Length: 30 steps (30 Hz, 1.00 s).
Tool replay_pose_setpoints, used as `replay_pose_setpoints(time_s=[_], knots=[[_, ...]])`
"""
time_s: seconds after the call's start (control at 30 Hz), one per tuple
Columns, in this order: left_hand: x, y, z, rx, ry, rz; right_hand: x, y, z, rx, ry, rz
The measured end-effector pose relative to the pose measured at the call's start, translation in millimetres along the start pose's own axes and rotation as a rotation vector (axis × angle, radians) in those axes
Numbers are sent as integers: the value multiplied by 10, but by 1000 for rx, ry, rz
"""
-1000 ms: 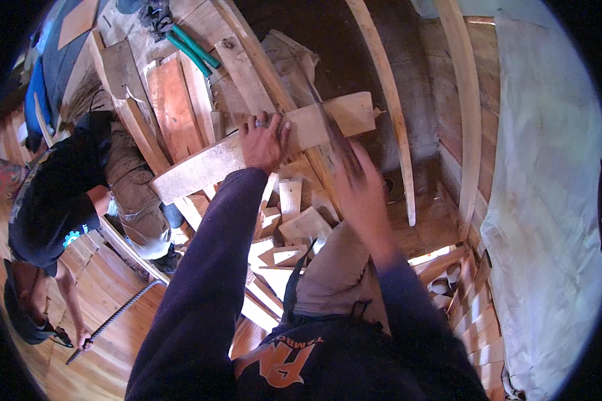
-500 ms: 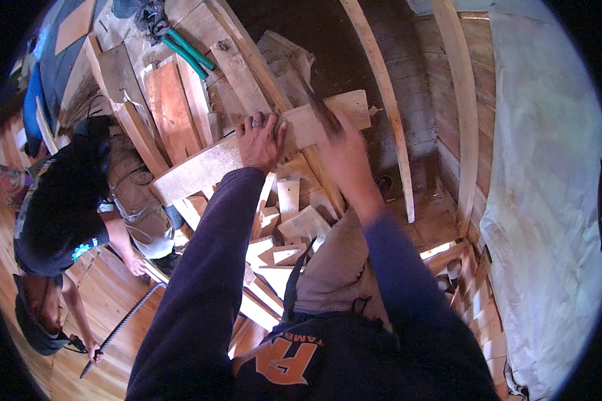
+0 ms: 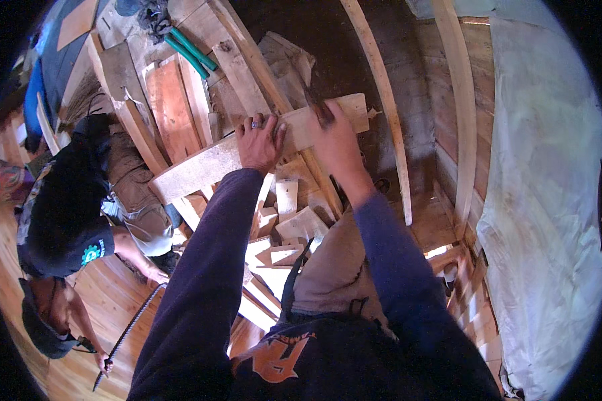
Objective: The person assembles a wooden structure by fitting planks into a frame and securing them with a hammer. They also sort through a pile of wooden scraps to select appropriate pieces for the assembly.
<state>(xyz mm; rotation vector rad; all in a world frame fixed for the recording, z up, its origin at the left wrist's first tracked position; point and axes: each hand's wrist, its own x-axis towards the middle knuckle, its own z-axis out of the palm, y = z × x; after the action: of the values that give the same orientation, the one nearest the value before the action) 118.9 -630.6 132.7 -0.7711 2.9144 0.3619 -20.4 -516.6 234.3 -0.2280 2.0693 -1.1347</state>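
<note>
A pale wooden board lies slantwise in front of me across other timber. My left hand grips its middle, with the fingers bent over the far edge and a ring on one finger. Farther right, my right hand is closed round a hand tool with a dark handle, held across the board near its right end. The tool's narrow dark part points away from me; its kind cannot be made out.
Wood offcuts lie heaped below the board. Upright timbers and a whitish sheet stand to the right. At left, a co-worker bends over, holding a dark twisted rod. Green-handled pliers-like tool lies on planks.
My right hand is less blurred and has shifted slightly up and left with the tool. The board and my left hand stay nearly still. The co-worker's hands and rod have moved slightly down and right.
</note>
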Motion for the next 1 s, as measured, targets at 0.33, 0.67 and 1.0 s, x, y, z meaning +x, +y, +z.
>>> replay_pose_setpoints(time_s=[0.33,0.67,1.0], knots=[[-112,-211,-18,-8,-50,-46,-1955,-197,-793,-96,-141,42],[-137,-231,-14,4,-96,-75,-1813,43,-643,5,-103,122],[1,-39,-21,-70,-174,-56,-260,122,-76,-10,-29,-15]])
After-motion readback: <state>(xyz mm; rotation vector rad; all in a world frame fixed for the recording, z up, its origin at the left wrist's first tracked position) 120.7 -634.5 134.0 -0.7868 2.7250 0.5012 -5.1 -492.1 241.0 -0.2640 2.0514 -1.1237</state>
